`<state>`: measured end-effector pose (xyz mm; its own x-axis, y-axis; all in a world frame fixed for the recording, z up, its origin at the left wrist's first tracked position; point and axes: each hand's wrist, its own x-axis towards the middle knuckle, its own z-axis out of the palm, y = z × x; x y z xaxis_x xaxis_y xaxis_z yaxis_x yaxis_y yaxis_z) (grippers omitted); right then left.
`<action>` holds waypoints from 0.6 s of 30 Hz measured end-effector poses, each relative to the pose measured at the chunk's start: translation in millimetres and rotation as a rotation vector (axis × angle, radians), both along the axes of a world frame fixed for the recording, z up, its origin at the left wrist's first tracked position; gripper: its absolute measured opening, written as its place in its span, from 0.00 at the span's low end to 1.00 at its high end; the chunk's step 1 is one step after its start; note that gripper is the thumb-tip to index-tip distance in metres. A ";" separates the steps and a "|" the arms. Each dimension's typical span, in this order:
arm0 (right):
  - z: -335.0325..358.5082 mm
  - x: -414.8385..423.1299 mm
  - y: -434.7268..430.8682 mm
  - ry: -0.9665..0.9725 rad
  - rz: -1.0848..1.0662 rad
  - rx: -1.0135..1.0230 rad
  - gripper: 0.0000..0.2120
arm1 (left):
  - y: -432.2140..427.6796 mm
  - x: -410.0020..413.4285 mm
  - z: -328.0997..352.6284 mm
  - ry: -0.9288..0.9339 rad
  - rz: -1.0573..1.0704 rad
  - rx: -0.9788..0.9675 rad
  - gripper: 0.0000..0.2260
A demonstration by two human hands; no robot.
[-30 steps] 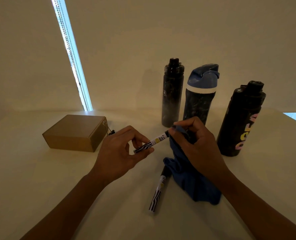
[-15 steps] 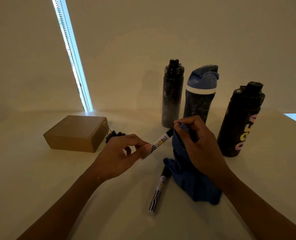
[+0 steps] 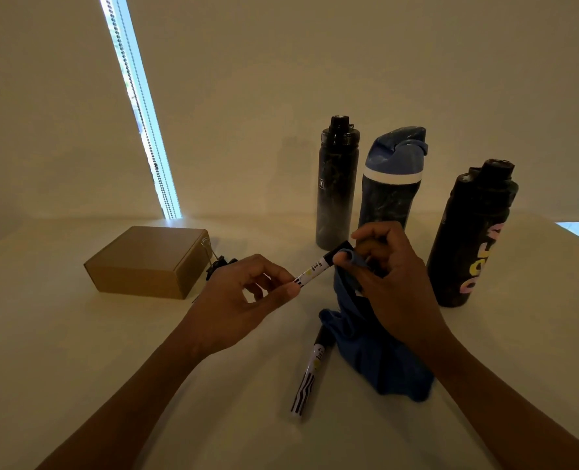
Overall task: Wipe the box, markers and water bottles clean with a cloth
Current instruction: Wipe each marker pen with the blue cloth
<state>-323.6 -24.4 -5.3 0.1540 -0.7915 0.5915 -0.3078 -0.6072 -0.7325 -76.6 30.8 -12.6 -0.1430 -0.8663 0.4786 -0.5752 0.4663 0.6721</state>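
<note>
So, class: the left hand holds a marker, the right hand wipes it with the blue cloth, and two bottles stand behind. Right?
No. The head view shows three bottles behind, not two: a slim black bottle, a blue-lidded bottle and a lettered bottle. The rest stands.

Nothing legible: pastel letters on right black bottle [image 3: 464, 212], tiny print on held marker [image 3: 316, 267].
</note>
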 end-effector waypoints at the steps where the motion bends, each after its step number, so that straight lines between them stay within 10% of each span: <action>1: -1.1 -0.9 -2.9 0.007 0.072 -0.010 0.11 | 0.2 -0.7 -0.1 0.010 0.002 0.011 0.05; 18: 13.0 -3.1 5.7 -0.019 -0.022 -0.054 0.12 | 2.4 0.7 3.5 -0.011 0.040 -0.038 0.05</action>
